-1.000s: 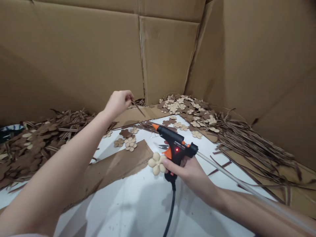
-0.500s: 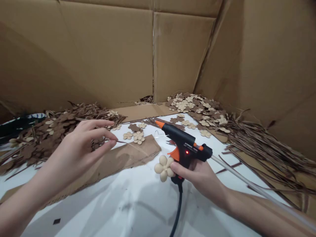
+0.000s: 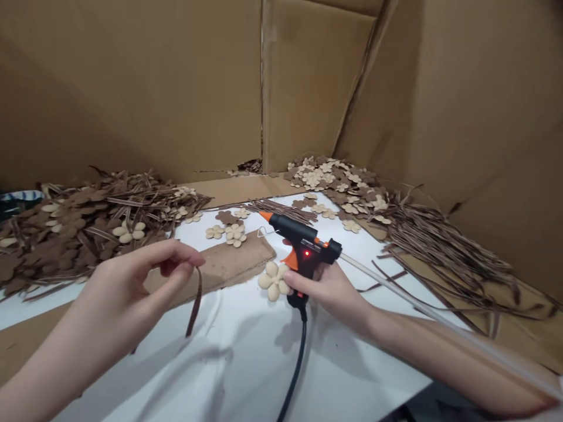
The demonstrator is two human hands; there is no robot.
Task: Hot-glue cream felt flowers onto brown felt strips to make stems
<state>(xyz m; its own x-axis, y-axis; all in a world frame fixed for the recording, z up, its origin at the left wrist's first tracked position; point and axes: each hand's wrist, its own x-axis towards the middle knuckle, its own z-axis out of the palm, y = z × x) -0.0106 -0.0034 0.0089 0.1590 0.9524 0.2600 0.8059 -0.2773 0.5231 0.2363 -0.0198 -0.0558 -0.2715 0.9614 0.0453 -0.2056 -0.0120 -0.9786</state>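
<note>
Left hand [image 3: 136, 287]: positioned above the near left part of the desk [image 3: 264, 369]. The grip is narrow; thumb and forefinger pinch one end of a brown strip [image 3: 194, 305], which hangs down with a slight curve.

Right hand [image 3: 328, 287]: the grip is closed around the handle of a black and orange glue gun [image 3: 303, 240]. A cream flower [image 3: 275, 281] with five padded petals sits at the thumb tip, just beside the handle; the fingers behind the handle are mostly hidden, so their exact placement cannot be told.

Glue gun: the orange nozzle points up and to the left, and a red indicator is lit on the body. A clear glue stick [image 3: 396, 287] extends from the rear, across and above the right forearm. A black cord [image 3: 297, 369] runs down from the handle base.

Surroundings: a flat cardboard piece [image 3: 237, 258] lies on the desk between the hands. Loose flowers [image 3: 235, 234] lie beyond it. A mixed pile [image 3: 88, 223] of strips and flowers occupies the left side; a flower heap [image 3: 325, 179] and a strip heap [image 3: 448, 246] occupy the right. Cardboard walls [image 3: 132, 88] stand behind.
</note>
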